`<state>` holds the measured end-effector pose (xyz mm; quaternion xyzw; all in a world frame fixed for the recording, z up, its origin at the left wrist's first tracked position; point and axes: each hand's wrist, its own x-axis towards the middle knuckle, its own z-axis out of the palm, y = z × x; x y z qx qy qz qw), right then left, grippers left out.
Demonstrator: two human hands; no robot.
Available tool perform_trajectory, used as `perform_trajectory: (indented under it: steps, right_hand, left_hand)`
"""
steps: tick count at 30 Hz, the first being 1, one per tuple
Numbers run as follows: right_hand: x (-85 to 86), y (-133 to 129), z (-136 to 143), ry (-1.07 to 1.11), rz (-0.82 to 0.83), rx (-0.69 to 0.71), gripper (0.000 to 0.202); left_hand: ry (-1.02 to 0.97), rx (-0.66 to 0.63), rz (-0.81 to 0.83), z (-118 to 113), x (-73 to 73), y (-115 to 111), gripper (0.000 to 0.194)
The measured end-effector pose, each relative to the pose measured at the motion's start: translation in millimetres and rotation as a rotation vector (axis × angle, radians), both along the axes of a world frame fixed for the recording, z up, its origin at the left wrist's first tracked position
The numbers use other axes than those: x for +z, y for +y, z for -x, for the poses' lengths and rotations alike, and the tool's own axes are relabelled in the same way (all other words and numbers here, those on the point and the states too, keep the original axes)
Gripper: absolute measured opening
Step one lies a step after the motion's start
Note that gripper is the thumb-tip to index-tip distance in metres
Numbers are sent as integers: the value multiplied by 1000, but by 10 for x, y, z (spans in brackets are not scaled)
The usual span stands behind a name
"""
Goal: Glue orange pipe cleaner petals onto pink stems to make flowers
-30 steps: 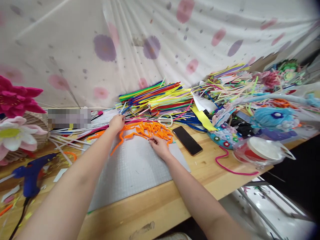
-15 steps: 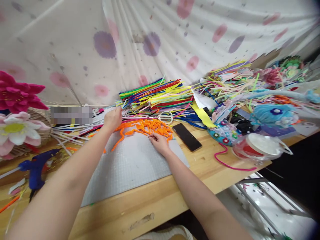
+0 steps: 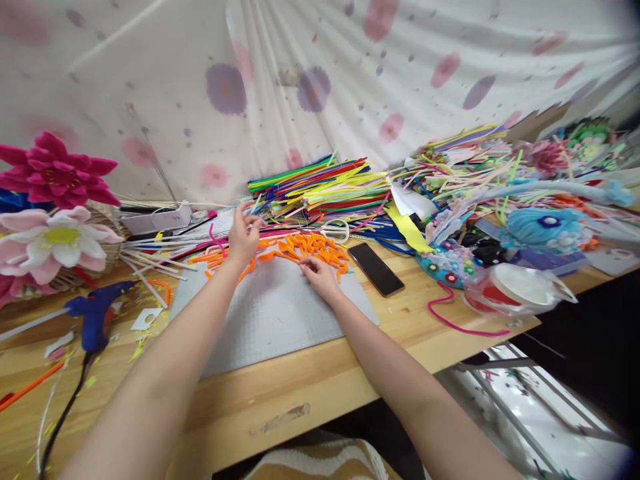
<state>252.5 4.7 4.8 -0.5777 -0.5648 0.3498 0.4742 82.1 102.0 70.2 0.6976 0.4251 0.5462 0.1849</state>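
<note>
"Orange strips (image 3: pixel 320 250) lie heaped along the far part of the grey mat (image 3: pixel 285 320). What changes at the hands?"

"The left hand (image 3: pixel 244 240) goes from curled to opened out. Its fingers now stand spread at the left end of the heap, and I see nothing held in them."

"Consequence?"

"In my judgement that hand is free for the moment, and the handling rests with the right hand (image 3: pixel 320 279), which keeps its place at the near edge of the heap."

"State of the right fingers?"

"Bent, tips drawn in close to the strips. Whether they pinch one, I cannot tell."

"The surface?"

"A wooden counter (image 3: pixel 240 403), with a worn patch near its front edge. A phone (image 3: pixel 376 269) lies just right of the mat. Scissors (image 3: pixel 337 231) lie behind the heap; beyond them is a bundle of coloured stems (image 3: pixel 325 187). At left, a blue glue gun (image 3: pixel 97 317) lies among scraps, below a white flower (image 3: pixel 60 243). At right, a pink cord (image 3: pixel 480 332) runs near a wrapped tub (image 3: pixel 515 293)."

"The room?"

"A blotched sheet (image 3: pixel 280 40) hangs behind the counter. At lower right, past its edge, stands a metal frame (image 3: pixel 543 393)."
</note>
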Motion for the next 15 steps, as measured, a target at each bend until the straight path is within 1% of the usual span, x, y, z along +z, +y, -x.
perform_trajectory:
  steps: [2,4,6,8,11,13,15]
  right_hand:
    - [107,72,95,95,-51,49,21]
    - [236,176,212,112,-109,86,28]
    - [350,290,327,49,-120,71,31]
    - [417,387,423,-62,-103,37,25]
    - [411,460,517,-197,-72,-12,12]
    - [368,460,551,-245,-84,-32,10]
    - [324,443,557,-248,-116,-27,11]
  left_hand:
    - [165,-31,32,-35,-70,-148,53]
    - [292,-56,84,-60,-154,-263,57]
    - [369,-63,130,-66,-242,-331,59]
    - [399,-28,160,-52,-318,-360,61]
    - [388,-19,185,-7,-397,-362,62]
    - [378,-52,187,31,-431,-349,63]
    - [393,-75,167,77,-461,-322,61]
